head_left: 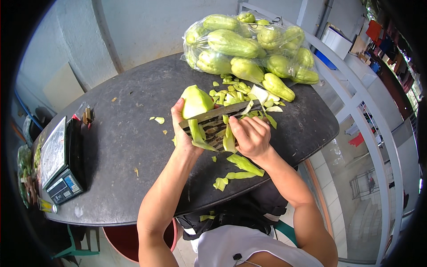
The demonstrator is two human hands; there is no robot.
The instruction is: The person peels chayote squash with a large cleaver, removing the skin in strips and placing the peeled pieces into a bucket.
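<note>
The left hand (187, 141) was closed around a smooth, pale-green, partly peeled gourd (197, 102) above the dark, scuffed tabletop (120, 129), its thumb along the rounded side and its fingers mostly hidden. The right hand (254, 137) was curled tight at one end of a broad, flat knife (215, 122), whose dark metal blade lay near the gourd with moist, curling strips of peel clinging to it. Beyond, a thin, crinkled clear plastic bag (202, 41) bulged with ridged, pear-shaped gourds beside chopped angular scraps (231, 94).
</note>
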